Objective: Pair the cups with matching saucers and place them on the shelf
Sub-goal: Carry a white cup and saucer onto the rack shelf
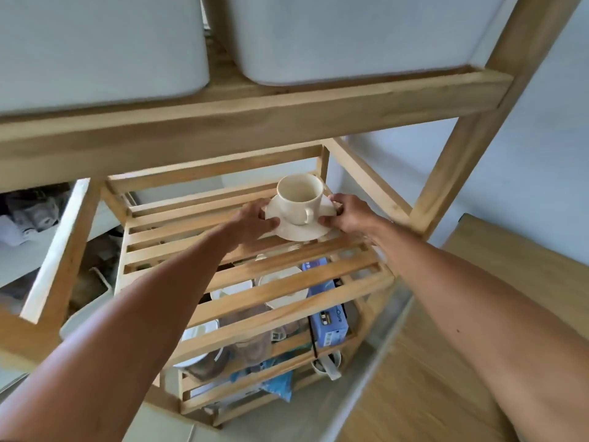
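Observation:
A cream cup stands upright on a cream saucer, handle turned towards me. My left hand grips the saucer's left rim and my right hand grips its right rim. The saucer sits at the far right of a slatted wooden shelf, at or just above the slats; I cannot tell whether it touches. Through the slats, on the level below, I see another pale saucer and other crockery.
Two white bins stand on the upper wooden shelf rail just above my hands. A blue box and a mug lie on lower levels. A wooden upright stands to the right, with wood floor beyond.

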`<action>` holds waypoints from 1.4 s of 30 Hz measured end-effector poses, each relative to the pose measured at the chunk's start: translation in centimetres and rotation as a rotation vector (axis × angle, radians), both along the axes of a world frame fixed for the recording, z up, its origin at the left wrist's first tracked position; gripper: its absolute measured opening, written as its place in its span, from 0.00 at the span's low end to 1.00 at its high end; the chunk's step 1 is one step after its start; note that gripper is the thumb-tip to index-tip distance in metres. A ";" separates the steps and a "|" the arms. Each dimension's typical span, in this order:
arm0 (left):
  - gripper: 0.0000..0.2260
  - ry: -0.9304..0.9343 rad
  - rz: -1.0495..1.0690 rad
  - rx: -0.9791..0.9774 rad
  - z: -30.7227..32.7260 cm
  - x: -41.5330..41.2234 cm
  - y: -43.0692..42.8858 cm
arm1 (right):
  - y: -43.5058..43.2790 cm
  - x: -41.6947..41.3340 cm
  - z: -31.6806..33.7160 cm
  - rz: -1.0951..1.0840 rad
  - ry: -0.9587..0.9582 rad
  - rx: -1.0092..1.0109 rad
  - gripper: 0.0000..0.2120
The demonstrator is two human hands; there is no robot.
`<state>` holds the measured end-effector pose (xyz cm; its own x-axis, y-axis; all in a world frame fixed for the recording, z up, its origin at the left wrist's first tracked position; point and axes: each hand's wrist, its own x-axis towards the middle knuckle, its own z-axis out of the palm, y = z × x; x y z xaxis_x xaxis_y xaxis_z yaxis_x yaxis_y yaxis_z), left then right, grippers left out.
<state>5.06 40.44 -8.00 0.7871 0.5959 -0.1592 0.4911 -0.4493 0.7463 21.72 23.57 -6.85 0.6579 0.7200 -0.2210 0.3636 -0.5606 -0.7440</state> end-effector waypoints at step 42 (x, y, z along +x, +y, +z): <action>0.26 0.038 0.059 0.159 0.7 -6.2 -2.9 | -5.8 -4.8 3.9 0.099 -0.122 -0.050 0.32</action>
